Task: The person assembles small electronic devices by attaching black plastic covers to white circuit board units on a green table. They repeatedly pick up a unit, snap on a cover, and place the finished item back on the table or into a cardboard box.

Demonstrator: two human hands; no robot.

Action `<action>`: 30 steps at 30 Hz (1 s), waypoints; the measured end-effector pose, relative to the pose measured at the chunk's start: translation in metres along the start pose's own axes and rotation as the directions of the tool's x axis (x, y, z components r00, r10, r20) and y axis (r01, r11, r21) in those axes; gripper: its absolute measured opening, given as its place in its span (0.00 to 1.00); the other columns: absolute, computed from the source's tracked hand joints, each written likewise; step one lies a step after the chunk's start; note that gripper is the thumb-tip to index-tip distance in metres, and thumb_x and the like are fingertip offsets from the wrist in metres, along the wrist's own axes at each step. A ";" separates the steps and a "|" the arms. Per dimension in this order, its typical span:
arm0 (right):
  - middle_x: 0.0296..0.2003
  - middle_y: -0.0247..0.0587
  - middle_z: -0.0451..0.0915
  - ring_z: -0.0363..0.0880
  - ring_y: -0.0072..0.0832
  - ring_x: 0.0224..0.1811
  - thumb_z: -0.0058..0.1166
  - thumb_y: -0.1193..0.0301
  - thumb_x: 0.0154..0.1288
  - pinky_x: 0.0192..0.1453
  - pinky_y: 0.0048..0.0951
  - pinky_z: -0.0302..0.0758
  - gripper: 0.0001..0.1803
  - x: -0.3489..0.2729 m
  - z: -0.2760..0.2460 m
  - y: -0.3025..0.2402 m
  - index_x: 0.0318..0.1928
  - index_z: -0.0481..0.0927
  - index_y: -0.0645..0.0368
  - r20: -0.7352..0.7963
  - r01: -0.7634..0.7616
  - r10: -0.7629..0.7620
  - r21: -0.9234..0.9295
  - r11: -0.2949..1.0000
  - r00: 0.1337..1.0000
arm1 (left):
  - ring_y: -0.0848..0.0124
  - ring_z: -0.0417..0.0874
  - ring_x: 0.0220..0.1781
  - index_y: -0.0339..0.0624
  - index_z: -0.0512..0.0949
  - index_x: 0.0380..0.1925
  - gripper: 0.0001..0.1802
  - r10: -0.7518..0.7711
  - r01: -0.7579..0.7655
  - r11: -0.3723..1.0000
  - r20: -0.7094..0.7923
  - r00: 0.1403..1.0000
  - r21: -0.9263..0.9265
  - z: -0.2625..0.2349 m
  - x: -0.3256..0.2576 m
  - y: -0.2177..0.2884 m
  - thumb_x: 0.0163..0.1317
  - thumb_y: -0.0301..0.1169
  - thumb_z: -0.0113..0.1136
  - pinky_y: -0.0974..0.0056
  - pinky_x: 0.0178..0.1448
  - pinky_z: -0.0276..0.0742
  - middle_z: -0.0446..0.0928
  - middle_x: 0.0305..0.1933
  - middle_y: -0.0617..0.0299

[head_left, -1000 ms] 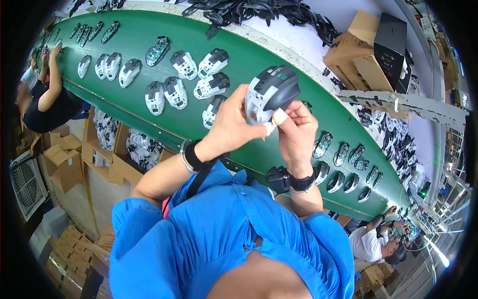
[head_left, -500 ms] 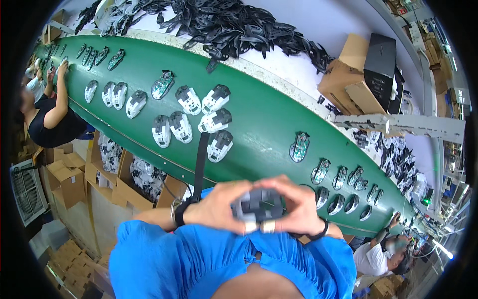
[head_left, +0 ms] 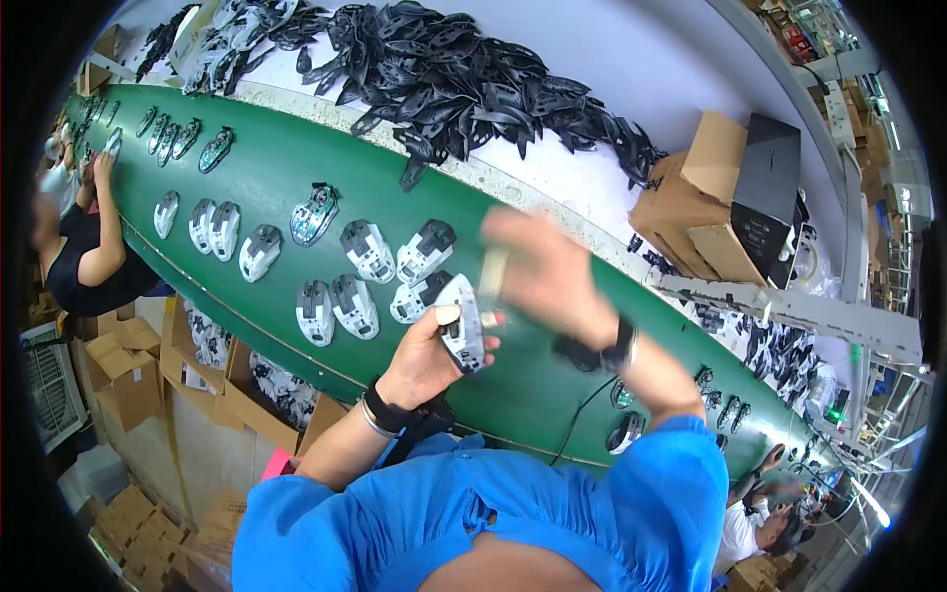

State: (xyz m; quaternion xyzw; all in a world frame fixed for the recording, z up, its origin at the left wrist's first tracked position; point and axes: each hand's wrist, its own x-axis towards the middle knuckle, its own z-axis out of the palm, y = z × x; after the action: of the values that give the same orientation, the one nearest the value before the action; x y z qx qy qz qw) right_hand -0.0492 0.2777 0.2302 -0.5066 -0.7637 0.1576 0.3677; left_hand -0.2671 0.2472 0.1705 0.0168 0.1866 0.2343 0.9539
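Cream finger covers (head_left: 448, 315) sheathe some fingertips. Behind the fingers of the left hand (head_left: 422, 367) sit a black wristband (head_left: 387, 410) and a silver bangle (head_left: 377, 427); behind those of the blurred right hand (head_left: 554, 274), another black wristband (head_left: 623, 345). Farther back lies a bright blue blouse (head_left: 414, 523) with full sleeves (head_left: 671, 479) and a gathered neckline (head_left: 434, 545).

Mouse shell (head_left: 461, 328) in left fingers (head_left: 491, 343)

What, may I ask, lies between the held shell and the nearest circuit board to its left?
White-and-black shells on the green surface, in the head view.
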 end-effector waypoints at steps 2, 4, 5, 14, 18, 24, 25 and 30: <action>0.26 0.38 0.84 0.82 0.22 0.27 0.62 0.65 0.57 0.33 0.25 0.78 0.18 0.045 0.000 0.119 0.46 0.82 0.61 -0.258 -0.467 0.533 0.277 0.840 0.806 | 0.60 0.81 0.53 0.44 0.64 0.63 0.28 0.055 -0.039 0.989 -0.112 0.992 0.146 0.002 0.006 0.004 0.64 0.39 0.53 0.56 0.55 0.78 0.72 0.61 0.50; 0.24 0.42 0.84 0.84 0.24 0.24 0.63 0.61 0.55 0.25 0.25 0.79 0.19 0.076 0.005 0.209 0.35 0.84 0.68 -0.328 -0.683 0.790 0.397 0.613 0.518 | 0.60 0.81 0.51 0.46 0.64 0.63 0.29 0.073 -0.034 0.978 -0.180 0.981 0.207 -0.006 0.004 0.009 0.62 0.37 0.55 0.56 0.54 0.78 0.73 0.60 0.52; 0.23 0.42 0.84 0.85 0.25 0.24 0.63 0.60 0.55 0.23 0.25 0.79 0.19 0.090 0.012 0.232 0.32 0.85 0.68 -0.360 -0.769 0.829 0.338 0.543 0.428 | 0.61 0.80 0.51 0.46 0.63 0.64 0.30 0.098 -0.050 0.970 -0.193 0.976 0.237 -0.010 0.003 0.012 0.62 0.37 0.55 0.57 0.54 0.78 0.73 0.58 0.52; 0.19 0.39 0.82 0.79 0.24 0.21 0.60 0.68 0.55 0.32 0.27 0.75 0.10 0.080 0.033 0.281 0.26 0.84 0.64 -0.562 -0.647 0.779 0.490 0.584 0.278 | 0.71 0.79 0.43 0.46 0.62 0.63 0.28 0.256 -0.171 0.909 -0.186 0.949 0.381 -0.014 0.005 0.023 0.65 0.39 0.53 0.63 0.48 0.79 0.75 0.53 0.55; 0.20 0.32 0.76 0.70 0.16 0.18 0.55 0.76 0.59 0.23 0.18 0.65 0.05 0.056 0.007 0.161 0.27 0.80 0.64 -0.394 -0.334 0.678 0.650 0.683 0.621 | 0.72 0.80 0.44 0.43 0.65 0.63 0.31 0.344 -0.257 0.898 -0.205 0.916 0.357 -0.008 0.005 0.026 0.67 0.51 0.48 0.65 0.45 0.78 0.79 0.49 0.58; 0.21 0.26 0.75 0.70 0.11 0.22 0.55 0.80 0.56 0.26 0.15 0.65 0.04 -0.032 -0.011 -0.027 0.25 0.76 0.62 -0.027 -0.471 0.647 0.662 0.583 0.762 | 0.73 0.75 0.57 0.43 0.63 0.66 0.30 0.446 -0.335 0.774 -0.088 0.891 0.537 0.015 0.023 0.015 0.73 0.52 0.40 0.65 0.60 0.70 0.72 0.60 0.65; 0.21 0.25 0.75 0.70 0.10 0.23 0.56 0.81 0.55 0.27 0.15 0.65 0.05 -0.039 -0.010 -0.043 0.24 0.75 0.62 -0.001 -0.489 0.648 0.654 0.577 0.762 | 0.73 0.73 0.60 0.43 0.61 0.67 0.31 0.450 -0.335 0.761 -0.080 0.889 0.556 0.022 0.022 0.011 0.74 0.52 0.39 0.66 0.62 0.68 0.70 0.62 0.66; 0.15 0.24 0.70 0.63 0.10 0.19 0.58 0.78 0.52 0.21 0.19 0.60 0.08 -0.059 0.014 -0.067 0.20 0.73 0.62 -0.057 -0.526 0.611 0.451 0.721 0.789 | 0.76 0.72 0.50 0.40 0.65 0.58 0.25 0.512 -0.413 0.691 0.001 0.859 0.593 0.028 0.017 -0.011 0.74 0.47 0.39 0.70 0.54 0.69 0.71 0.52 0.63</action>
State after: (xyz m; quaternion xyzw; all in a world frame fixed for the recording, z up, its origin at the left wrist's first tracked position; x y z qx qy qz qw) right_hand -0.0913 0.1980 0.2383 -0.6411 -0.4776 0.3680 0.4747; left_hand -0.2378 0.2469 0.1893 0.3302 0.3160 0.4008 0.7941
